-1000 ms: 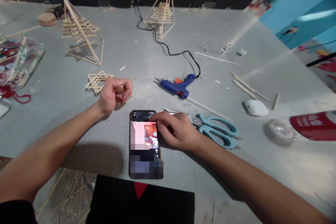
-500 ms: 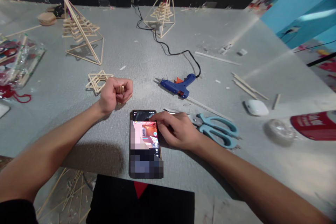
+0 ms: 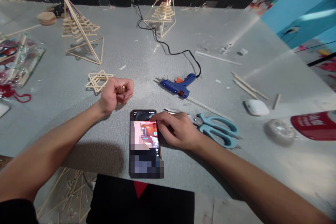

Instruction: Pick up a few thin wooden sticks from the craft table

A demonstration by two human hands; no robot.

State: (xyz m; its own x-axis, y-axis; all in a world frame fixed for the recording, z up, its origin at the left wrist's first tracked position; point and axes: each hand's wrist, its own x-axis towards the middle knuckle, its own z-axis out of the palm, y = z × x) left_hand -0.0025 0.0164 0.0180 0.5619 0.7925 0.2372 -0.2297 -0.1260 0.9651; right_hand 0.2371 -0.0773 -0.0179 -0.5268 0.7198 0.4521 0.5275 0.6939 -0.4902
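Holds a few short sticks (image 3: 121,90) clamped in the tightly curled left hand (image 3: 115,94), at eleven o'clock from the phone (image 3: 144,138). Rests the right hand (image 3: 176,130) well clear of the left, between two and three, with loosely bent fingers and one fingertip at the phone's upper right edge; cannot tell whether closed on anything underneath. Has the phone lit and face up on the worktop (image 3: 118,52), between the forearms. Shows a star-shaped stick frame (image 3: 101,77) just beside the left hand, scissors (image 3: 203,119) toward three, partly hidden by the right hand, and a blue glue gun (image 3: 177,87) at one. Farther out, shows a stick pyramid (image 3: 78,29) at eleven, a smaller, glowing pyramid (image 3: 163,15) at twelve, and a red-labelled bottle (image 3: 313,126) at three.
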